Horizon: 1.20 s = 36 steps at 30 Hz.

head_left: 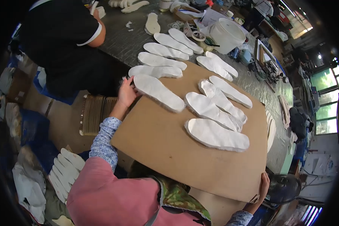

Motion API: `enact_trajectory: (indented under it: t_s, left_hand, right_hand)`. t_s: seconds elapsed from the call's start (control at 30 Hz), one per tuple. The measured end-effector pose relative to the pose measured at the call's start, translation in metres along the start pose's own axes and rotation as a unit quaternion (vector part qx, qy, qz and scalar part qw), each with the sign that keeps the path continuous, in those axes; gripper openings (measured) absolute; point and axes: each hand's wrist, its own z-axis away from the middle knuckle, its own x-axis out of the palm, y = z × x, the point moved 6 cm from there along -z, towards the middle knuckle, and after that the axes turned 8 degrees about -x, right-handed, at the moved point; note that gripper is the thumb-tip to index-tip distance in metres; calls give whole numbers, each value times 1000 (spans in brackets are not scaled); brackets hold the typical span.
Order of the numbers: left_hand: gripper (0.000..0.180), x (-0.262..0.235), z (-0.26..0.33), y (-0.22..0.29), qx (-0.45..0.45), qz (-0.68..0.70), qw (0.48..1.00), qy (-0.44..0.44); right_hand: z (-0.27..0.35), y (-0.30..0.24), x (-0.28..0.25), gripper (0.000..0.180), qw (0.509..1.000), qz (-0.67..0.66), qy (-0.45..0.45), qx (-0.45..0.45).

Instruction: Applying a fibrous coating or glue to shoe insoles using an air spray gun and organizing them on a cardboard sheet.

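Note:
My left hand (127, 93) is at the left edge of a brown cardboard sheet (158, 139), its fingers closed at the end of a white fuzzy-edged insole (158, 92). That insole lies slanted, its far end slightly blurred. My right hand (264, 187) grips the sheet's near right corner, the fingers partly hidden beneath it. On the sheet's right half rest several white insoles, among them a front one (216, 135) and an overlapping one (213, 109). More white insoles (162, 60) form a fanned row along the far left edge of the sheet.
The dark table (120, 41) stretches behind the cardboard. A white bucket (226, 35), tape rolls (198, 35) and clutter stand at the back. A co-worker in black (64, 41) is at the left. Stacked insoles (66, 169) sit low left; a black fan (284, 188) stands right.

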Motion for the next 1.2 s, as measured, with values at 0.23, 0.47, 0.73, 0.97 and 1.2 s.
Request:
enact_trajectory:
  t_s: [0.23,0.47,0.73,0.97,1.2]
  left_hand:
    - [66,37,2,-12,-41,-66,997,18]
    - [76,112,7,-57,13,-161,987,19]
    - [71,189,-103,-94,69,-164,983,-48]
    - [60,177,-194,-96,169,-440,865,174]
    - [55,260,-120,-171,117,-861,493,31]
  right_hand:
    - [36,4,-23,36,998,-8,57,4]
    - [104,11,-71,34,993,-16,112,14]
    - [178,-23,-73,29,981,-43,186,-26]
    - [226,14,-85,36,974,-65,215,-30]
    - [248,-8,-80,32,955,-15,297,11]
